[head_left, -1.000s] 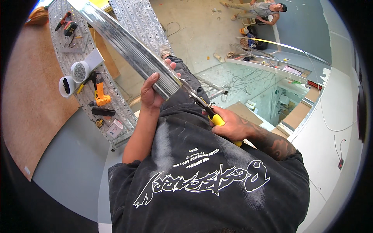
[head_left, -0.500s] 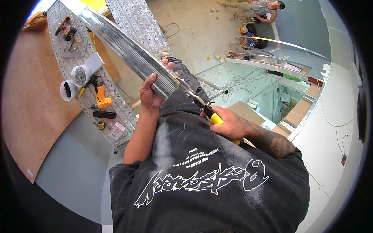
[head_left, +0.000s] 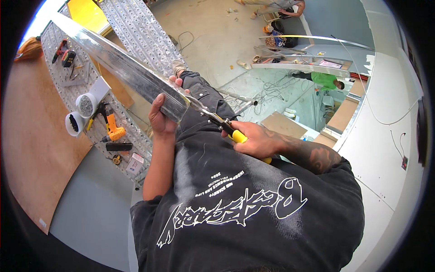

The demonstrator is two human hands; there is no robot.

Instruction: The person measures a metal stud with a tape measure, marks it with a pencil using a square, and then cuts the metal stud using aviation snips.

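A long, shiny metal channel (head_left: 131, 68) slants from the upper left down to the middle of my body. My left hand (head_left: 164, 111) grips it near its lower end, thumb on the near side and fingertips showing over the far edge. In my right hand (head_left: 253, 138) are tin snips (head_left: 222, 122) with yellow and black handles, my fingers wrapped round them. The blades of the snips meet the right corner of the channel's end; how far they bite into the metal I cannot make out.
At left, a perforated metal plank (head_left: 129, 158) bears a yellow drill (head_left: 113, 129), a hammer, two white tubs (head_left: 85, 105) of fasteners, and another power tool (head_left: 68, 59). Beyond are cables, an opening in the floor, a person in green (head_left: 324, 80) below, and another person (head_left: 276, 5) farther off.
The whole view has shifted, so my hands, the channel and the snips sit a little farther left. A person in green has come into sight in the opening. Both grips stay the same.
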